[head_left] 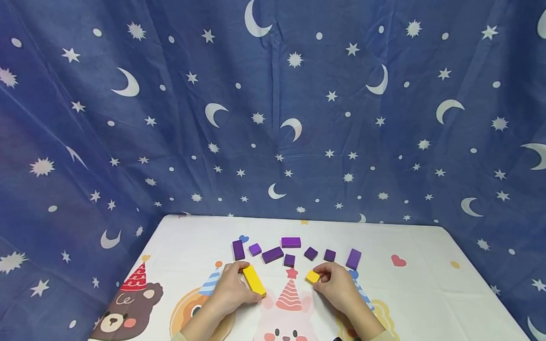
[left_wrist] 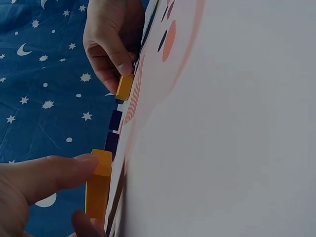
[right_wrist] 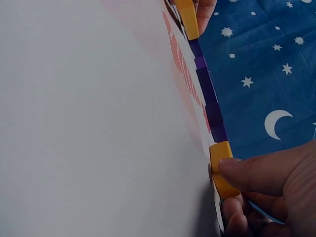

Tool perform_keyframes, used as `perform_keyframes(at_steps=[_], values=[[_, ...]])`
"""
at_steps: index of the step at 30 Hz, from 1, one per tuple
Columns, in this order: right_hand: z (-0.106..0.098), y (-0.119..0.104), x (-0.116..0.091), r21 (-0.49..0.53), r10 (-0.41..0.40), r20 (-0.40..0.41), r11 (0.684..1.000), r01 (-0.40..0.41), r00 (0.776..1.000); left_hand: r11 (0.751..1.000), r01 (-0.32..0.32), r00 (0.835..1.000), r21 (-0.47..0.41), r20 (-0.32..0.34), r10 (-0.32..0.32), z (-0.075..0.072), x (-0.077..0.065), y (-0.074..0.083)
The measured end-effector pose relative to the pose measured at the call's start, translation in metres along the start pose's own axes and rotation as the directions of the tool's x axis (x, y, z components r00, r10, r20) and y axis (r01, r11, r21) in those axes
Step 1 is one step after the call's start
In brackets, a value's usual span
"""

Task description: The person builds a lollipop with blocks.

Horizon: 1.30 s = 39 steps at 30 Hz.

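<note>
My left hand (head_left: pixel 231 286) pinches a long yellow block (head_left: pixel 254 281) end to end between thumb and fingers, low over the white tablecloth. To the right, my right hand (head_left: pixel 338 286) grips a small yellow block (head_left: pixel 312 277) between thumb and fingertips. In the left wrist view, the thumb presses one end of the long yellow block (left_wrist: pixel 98 185). The right wrist view shows the thumb on the face of the small yellow block (right_wrist: pixel 223 170). Beyond both hands lie several purple blocks, long ones like this block (head_left: pixel 272 255) and small ones like this cube (head_left: pixel 289 261).
The white tablecloth (head_left: pixel 432 299) carries printed animals, including a bear (head_left: pixel 131 314) and a rabbit (head_left: pixel 286 329). A long purple block (head_left: pixel 353 259) marks the right end of the purple group. Behind the table hangs a blue curtain (head_left: pixel 275 114) with moons and stars.
</note>
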State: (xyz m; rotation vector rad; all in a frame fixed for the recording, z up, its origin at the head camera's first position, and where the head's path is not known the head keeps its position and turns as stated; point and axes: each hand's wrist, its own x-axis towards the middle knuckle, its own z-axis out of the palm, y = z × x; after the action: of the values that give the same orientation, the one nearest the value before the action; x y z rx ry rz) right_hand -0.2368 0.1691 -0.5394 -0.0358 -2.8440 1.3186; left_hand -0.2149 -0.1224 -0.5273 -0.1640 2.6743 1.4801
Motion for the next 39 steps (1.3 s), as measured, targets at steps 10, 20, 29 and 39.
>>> perform_keyframes(at_steps=[10, 20, 29, 39], values=[[0.0, 0.001, 0.001, -0.008, -0.001, 0.001, 1.0, 0.001, 1.0, 1.0, -0.01, 1.0, -0.026, 0.026, 0.01, -0.003, 0.0, -0.003], [-0.001, -0.003, 0.003, 0.004, 0.016, -0.006, 1.0, -0.016, 1.0, 0.998, -0.014, 0.998, -0.057, 0.053, 0.017, -0.006, -0.001, -0.002], [-0.002, -0.003, 0.002, 0.003, 0.006, 0.007, 1.0, -0.006, 1.0, 0.992, -0.025, 0.992, -0.123, 0.117, 0.039, -0.005, -0.005, 0.0], [-0.003, -0.007, 0.001, 0.006, -0.008, 0.02, 1.0, 0.008, 1.0, 0.988, -0.066, 0.982, -0.142, 0.166, 0.09, -0.001, -0.012, 0.005]])
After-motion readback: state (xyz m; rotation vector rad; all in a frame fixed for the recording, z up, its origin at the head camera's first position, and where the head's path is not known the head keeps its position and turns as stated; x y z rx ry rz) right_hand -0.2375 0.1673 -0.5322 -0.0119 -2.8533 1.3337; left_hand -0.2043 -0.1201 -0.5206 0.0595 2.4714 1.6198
